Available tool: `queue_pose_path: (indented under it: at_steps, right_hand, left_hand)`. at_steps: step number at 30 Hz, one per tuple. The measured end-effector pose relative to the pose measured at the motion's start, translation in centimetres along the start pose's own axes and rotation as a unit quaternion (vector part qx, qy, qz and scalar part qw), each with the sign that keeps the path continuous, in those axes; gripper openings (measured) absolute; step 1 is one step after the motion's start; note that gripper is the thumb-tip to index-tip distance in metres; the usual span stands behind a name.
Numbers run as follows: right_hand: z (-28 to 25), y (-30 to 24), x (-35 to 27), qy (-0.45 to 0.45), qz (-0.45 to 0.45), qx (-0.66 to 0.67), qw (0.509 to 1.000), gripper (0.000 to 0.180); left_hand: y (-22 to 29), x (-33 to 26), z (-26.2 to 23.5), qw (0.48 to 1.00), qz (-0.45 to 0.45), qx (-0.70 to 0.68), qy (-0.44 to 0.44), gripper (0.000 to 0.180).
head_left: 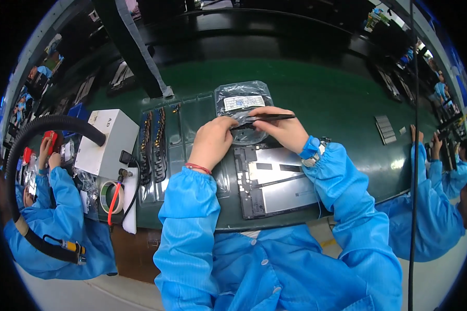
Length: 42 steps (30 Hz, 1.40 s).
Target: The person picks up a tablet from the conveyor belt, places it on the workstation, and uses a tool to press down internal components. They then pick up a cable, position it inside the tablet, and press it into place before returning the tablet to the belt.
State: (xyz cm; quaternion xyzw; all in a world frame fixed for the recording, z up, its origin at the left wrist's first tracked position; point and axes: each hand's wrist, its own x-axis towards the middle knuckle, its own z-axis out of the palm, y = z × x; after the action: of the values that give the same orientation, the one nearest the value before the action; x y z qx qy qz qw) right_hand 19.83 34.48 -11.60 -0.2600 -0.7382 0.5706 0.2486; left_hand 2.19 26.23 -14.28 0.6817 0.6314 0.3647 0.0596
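The black tweezers point(276, 117) are slim, dark and long, lying nearly level, with the tips pointing left toward a small dark piece point(239, 126) in the gap between the two hands. The piece is partly covered by fingers and too small for its shape to be made out.

The right hand point(280, 130) is closed round the tweezers, thumb and fingers pressed on their sides, and the back end sticks out to the right past the knuckles. The left hand point(211, 140) has its thumb and fingertips drawn together on the small dark piece, the other fingers curled in. The two hands are near each other, with the tweezer tips between them; whether the tips touch the piece I cannot tell.

Behind and beneath the fingertips lies a clear plastic bag point(242, 89), wrinkled and shiny, with a white label. Just below the hands, toward the body, an opened flat device point(290, 194) rests on the green table point(347, 124), showing a silvery plate, a dark frame and a dark strip running across it. To the left of the left hand, a clear compartmented tray point(195, 115) holds rows of small dark strips point(160, 142).
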Motion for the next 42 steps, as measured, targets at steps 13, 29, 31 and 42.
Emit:
queue_pose_path:
  at_steps: [13,29,31,42]
  right_hand:
    - [-0.3,1.3,-0.4,0.085,-0.049,-0.198,0.975,0.019]
    - [-0.5,1.1,-0.5,0.072,-0.031,-0.238,0.968,0.018]
    - [-0.5,1.2,-0.6,0.074,-0.026,-0.196,0.977,0.018]
    - [0.9,0.7,-1.4,0.113,0.018,0.085,0.990,0.020]
  left_hand:
    - [-0.5,-0.7,0.6,0.999,0.009,0.033,0.015,0.032]
    - [-0.4,-0.6,0.7,0.999,-0.003,0.045,-0.005,0.032]
    - [0.2,-0.6,0.4,0.999,0.002,0.053,0.005,0.030]
    - [1.6,-0.3,-0.3,0.996,0.015,0.066,0.052,0.017]
